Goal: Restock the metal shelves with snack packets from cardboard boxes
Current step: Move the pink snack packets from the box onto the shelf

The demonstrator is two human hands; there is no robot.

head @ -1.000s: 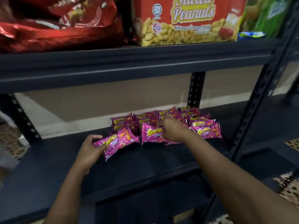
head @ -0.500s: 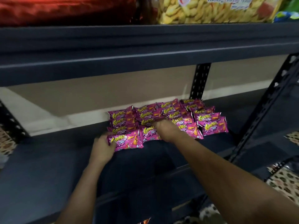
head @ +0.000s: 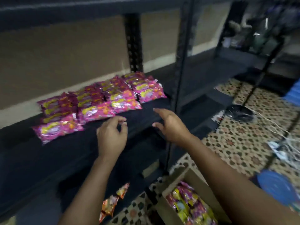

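Several pink snack packets lie in rows on the dark metal shelf. My left hand hovers over the shelf's front, just in front of the packets, with fingers loosely curled and nothing in them. My right hand is beside it to the right, fingers spread and relaxed, holding nothing. On the floor at the bottom right stands an open cardboard box with more packets inside.
A black shelf upright rises just right of my right hand. Orange packets hang below the shelf. On the patterned floor lie a black round object, cables and a blue lid.
Both hands have let go of the pink packets and drawn back toward the shelf's front. The view has swung right and down, bringing the cardboard box into sight.
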